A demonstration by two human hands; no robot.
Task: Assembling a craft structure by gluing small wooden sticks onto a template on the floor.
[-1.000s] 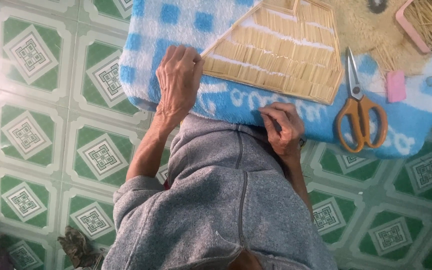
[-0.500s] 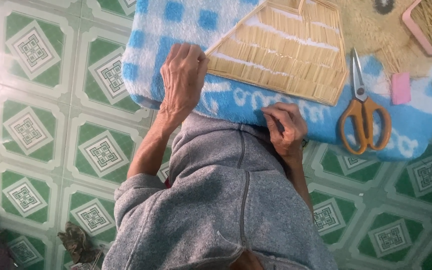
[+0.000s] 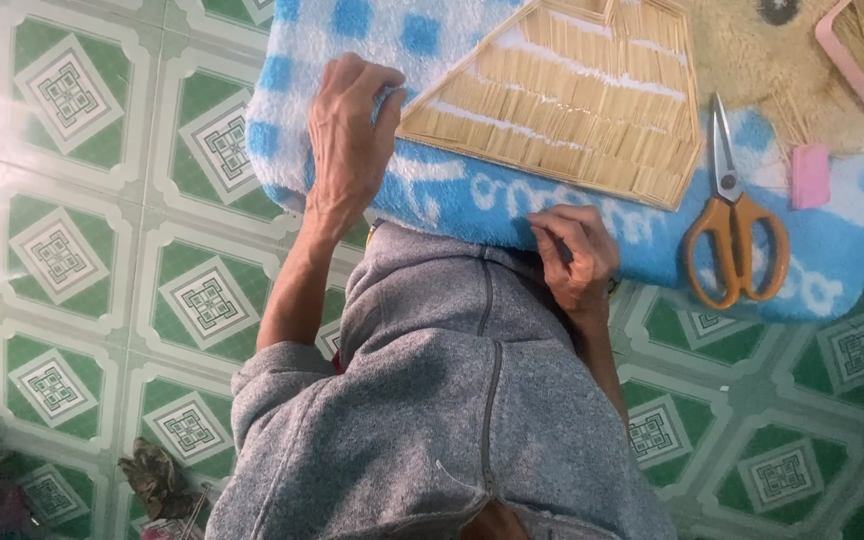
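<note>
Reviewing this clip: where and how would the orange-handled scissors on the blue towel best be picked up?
By the orange handle loops, probably. The scissors lie flat and closed on the towel, blades pointing away from the person, loops toward them. The right hand sits nearest, so it could come from the near side.

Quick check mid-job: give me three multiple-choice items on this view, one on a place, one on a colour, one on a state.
1. Where do the scissors lie?
A. on the tiled floor
B. on the towel, right of the stick panel
C. in a pink tray

2. What colour are the scissors' handles?
A. orange
B. green
C. grey

3. How is the left hand?
A. gripping the scissors
B. raised in the air
C. spread flat on the towel by the stick panel's corner

Key: 1 B, the scissors rest on blue pile beside the panel; 2 A, both loops are orange; 3 C, the palm is down and the fingers are spread on the towel.
</note>
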